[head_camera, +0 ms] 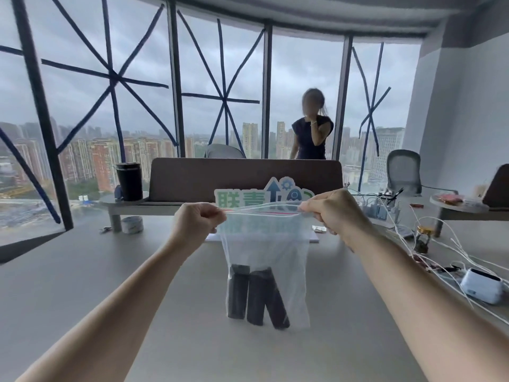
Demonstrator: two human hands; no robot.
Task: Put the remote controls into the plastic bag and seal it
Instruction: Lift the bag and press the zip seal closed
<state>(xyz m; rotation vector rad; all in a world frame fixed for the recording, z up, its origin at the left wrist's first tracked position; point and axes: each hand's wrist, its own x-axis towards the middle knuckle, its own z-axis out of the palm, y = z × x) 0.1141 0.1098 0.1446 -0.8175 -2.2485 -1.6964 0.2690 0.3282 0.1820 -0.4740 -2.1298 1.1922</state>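
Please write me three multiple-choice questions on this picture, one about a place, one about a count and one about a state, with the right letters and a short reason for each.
1. Where are the remote controls?
A. Inside the plastic bag
B. Lying loose on the table
C. On the far shelf beside the black cup

2. How many remote controls show through the bag?
A. One
B. Three
C. Five

3. How is the bag being held?
A. Lying flat on the table, untouched
B. Hanging from one hand only
C. Held up by its top edge, the left hand and right hand each pinching one end

Answers:
1 A, the dark remotes stand at the bottom of the clear bag.
2 B, three dark bars sit side by side.
3 C, both hands grip the strip at the top, stretched between them.
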